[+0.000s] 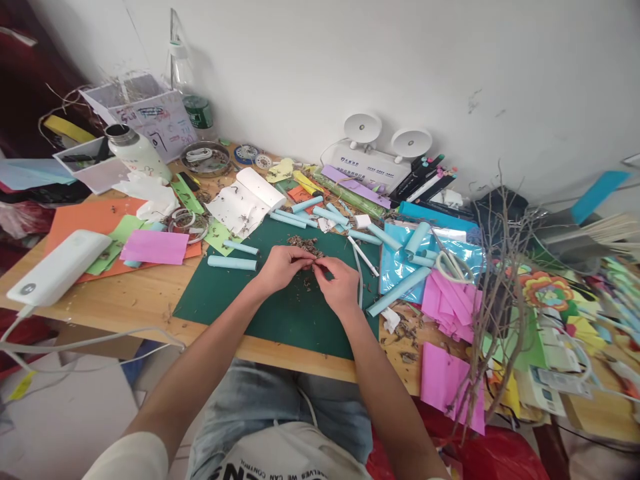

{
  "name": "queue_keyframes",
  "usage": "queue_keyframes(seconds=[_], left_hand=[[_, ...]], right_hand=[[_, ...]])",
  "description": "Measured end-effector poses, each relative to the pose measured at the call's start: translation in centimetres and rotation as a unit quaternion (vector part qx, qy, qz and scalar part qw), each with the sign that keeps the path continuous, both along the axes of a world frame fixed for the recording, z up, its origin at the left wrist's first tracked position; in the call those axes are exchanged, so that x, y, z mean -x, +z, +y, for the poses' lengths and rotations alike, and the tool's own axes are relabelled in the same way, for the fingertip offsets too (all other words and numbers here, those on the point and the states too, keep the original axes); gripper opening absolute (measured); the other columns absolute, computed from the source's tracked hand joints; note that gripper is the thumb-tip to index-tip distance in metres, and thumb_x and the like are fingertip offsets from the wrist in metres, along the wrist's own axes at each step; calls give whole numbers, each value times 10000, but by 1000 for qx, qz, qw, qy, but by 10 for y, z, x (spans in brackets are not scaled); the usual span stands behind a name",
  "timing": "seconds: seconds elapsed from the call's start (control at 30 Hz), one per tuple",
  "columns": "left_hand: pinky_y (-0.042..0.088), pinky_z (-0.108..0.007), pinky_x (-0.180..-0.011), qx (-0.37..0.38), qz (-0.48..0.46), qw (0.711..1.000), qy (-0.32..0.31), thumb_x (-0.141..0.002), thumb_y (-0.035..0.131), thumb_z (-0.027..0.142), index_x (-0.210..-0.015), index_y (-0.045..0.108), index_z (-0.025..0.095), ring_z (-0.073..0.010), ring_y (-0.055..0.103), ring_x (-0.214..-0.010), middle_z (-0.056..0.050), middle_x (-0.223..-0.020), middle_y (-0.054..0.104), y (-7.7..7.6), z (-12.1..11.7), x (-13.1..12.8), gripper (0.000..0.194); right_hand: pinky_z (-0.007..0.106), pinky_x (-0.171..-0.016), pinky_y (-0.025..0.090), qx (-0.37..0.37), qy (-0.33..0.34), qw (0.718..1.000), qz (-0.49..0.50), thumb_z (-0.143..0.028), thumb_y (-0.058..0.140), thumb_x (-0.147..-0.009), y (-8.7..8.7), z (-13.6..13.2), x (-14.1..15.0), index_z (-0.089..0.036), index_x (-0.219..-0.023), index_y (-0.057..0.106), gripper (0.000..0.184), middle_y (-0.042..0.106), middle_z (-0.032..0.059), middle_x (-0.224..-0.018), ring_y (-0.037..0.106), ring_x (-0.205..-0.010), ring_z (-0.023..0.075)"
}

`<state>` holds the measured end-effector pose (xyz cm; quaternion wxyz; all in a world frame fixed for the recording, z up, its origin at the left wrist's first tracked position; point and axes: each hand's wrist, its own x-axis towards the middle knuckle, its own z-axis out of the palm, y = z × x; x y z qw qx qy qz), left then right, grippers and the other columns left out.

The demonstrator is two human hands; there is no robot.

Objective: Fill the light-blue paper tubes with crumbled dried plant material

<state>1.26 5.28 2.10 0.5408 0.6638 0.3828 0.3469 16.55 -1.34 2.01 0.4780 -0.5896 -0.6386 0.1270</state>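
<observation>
My left hand (283, 265) and my right hand (340, 283) meet over the green cutting mat (250, 313), fingertips pinched together on a small brown bit that I cannot make out. A little heap of brown dried scraps (305, 245) lies on the mat just beyond the fingers. Light blue paper rolls (232, 263) lie left of my left hand, and more of them (397, 291) lie right of my right hand. A thin white stick (363, 257) rests close to my right hand.
Pink paper sheets (450, 303) and scissors (450, 265) lie to the right, beside bare twigs (505, 280). A white power bank (57, 265), orange paper (83, 220) and a bottle (135, 152) are on the left. A white lamp unit (370, 163) stands by the wall.
</observation>
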Motion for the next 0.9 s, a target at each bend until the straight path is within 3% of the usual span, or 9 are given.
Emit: queue_keyframes(seconds=[0.07, 0.13, 0.23, 0.33, 0.47, 0.6, 0.73, 0.8, 0.9], left_hand=[[551, -286, -725, 1, -1, 1000, 0, -779, 664, 277, -854, 762, 170, -185, 687, -749, -54, -830, 745, 1, -1, -1, 164], [551, -289, -726, 27, -28, 999, 6, -767, 683, 291, -858, 744, 153, -181, 681, -745, -57, -820, 737, 2, -2, -3, 176], [539, -273, -685, 68, -93, 993, 11, -753, 714, 316, -863, 711, 128, -146, 647, -680, -50, -776, 708, 3, -2, -6, 218], [529, -260, -670, 88, -135, 987, 12, -747, 735, 334, -864, 688, 125, -126, 629, -662, -39, -766, 689, 3, -2, -8, 245], [535, -270, -655, 93, -134, 986, 12, -729, 755, 375, -845, 689, 128, -137, 637, -652, -32, -727, 679, 4, -3, -9, 281], [538, -272, -634, 89, -116, 989, 20, -709, 767, 393, -842, 711, 132, -143, 636, -629, -34, -713, 691, 2, -3, -9, 299], [546, -277, -665, 60, -79, 995, 8, -750, 724, 389, -856, 746, 147, -162, 655, -673, -54, -773, 723, 1, -5, -9, 265], [546, -278, -695, 32, -56, 998, 5, -776, 698, 385, -880, 748, 155, -172, 665, -719, -60, -824, 732, 2, -7, -10, 258], [530, -262, -692, -6, -37, 999, 19, -818, 649, 386, -892, 725, 154, -160, 648, -729, -55, -839, 719, 3, -8, -12, 255]], right_hand=[[324, -757, 553, 2, -20, 1000, 6, -235, 592, -826, -1, -1, 4, -217, -798, 721, 134, 725, 50, -815, 667, -735, 176], [311, -701, 549, 25, -45, 995, 83, -259, 618, -806, -1, -1, 6, -204, -788, 713, 111, 712, 40, -772, 649, -677, 166], [290, -629, 548, 68, -62, 962, 258, -324, 684, -763, -3, 1, 6, -181, -795, 702, 148, 699, 25, -726, 636, -628, 155], [305, -654, 564, 76, -57, 933, 348, -354, 737, -721, -6, 4, 2, -177, -807, 709, 199, 710, 28, -748, 646, -655, 160], [333, -732, 579, 65, -36, 943, 326, -327, 745, -731, -5, 3, -1, -200, -866, 735, 185, 733, 37, -844, 678, -754, 182], [331, -780, 569, 38, -2, 979, 200, -279, 662, -817, 1, -1, -1, -234, -954, 748, 168, 730, 49, -956, 683, -849, 187], [330, -773, 561, 5, -19, 995, 93, -254, 621, -839, 7, -5, 0, -227, -912, 735, 138, 724, 50, -898, 670, -813, 181], [325, -766, 556, 6, -29, 996, 88, -257, 611, -837, 7, -6, 1, -215, -877, 721, 125, 716, 51, -879, 660, -789, 177], [303, -713, 555, 38, -46, 982, 177, -292, 613, -824, 3, -3, 1, -188, -856, 693, 135, 697, 45, -831, 645, -737, 165]])
